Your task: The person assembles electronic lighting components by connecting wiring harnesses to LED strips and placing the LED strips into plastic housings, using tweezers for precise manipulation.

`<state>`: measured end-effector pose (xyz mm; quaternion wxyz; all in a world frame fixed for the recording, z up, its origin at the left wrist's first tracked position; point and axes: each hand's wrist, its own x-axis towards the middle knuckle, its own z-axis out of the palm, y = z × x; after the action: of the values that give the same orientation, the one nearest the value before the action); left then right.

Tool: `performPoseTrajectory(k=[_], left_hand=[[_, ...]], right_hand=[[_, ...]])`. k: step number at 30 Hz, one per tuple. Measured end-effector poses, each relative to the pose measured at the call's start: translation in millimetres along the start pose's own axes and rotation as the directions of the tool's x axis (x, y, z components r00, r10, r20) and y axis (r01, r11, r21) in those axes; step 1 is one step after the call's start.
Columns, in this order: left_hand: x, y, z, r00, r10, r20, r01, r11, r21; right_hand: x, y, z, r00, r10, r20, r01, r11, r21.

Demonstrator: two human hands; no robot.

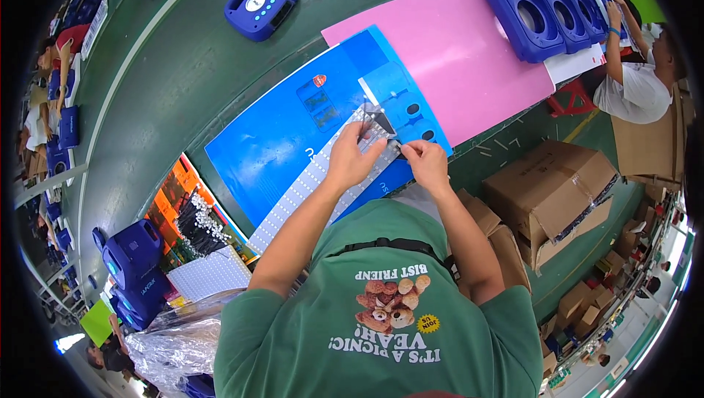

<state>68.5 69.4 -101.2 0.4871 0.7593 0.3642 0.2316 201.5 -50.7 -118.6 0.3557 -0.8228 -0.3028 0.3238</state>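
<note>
Green T-shirt (345, 310) cloth lies closest, below the blue mat (253, 156); its upside-down chest print has teddy bears, white lettering and a yellow starburst badge. Over the mat, my left hand (352, 157) rests with thumb and forefinger spread apart on the white-dotted strips (304, 185), next to a dark triangular patch. Just beside it, also over the mat, my right hand (427, 166) has thumb and forefinger pinched together on a small grey piece (394, 146), too small to identify. Those strips lie slantwise across the mat, their lower end running past its near edge. White letters on the mat are partly covered; a red badge and pictured parts show. Right of the mat is a cardboard box (546, 185); beyond its right side, a pink sheet (455, 39) bears blue casings (548, 31). Past its far edge stands a blue device (262, 13) with a round white label.
</note>
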Motion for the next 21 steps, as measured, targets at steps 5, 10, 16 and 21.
performPoseTrajectory(k=[5,10,16,21], left_hand=[[-9,-5,-6,0.951,-0.176,0.255,0.239,0.941,-0.239],[-14,1,-5,0.880,-0.207,0.427,0.349,0.891,-0.289],[-17,3,-6,0.781,-0.416,0.466,0.608,0.675,-0.418],[-18,-3,-4,0.724,-0.625,0.292,0.657,0.495,-0.569]], right_hand=[[-3,-38,-2,0.935,-0.230,-0.268,0.272,0.953,0.130],[-2,-43,4,1.000,0.014,0.025,-0.028,0.720,0.693],[-4,-45,12,0.986,0.126,-0.106,-0.010,0.689,0.725],[1,-51,9,0.978,0.092,-0.190,0.102,0.583,0.806]])
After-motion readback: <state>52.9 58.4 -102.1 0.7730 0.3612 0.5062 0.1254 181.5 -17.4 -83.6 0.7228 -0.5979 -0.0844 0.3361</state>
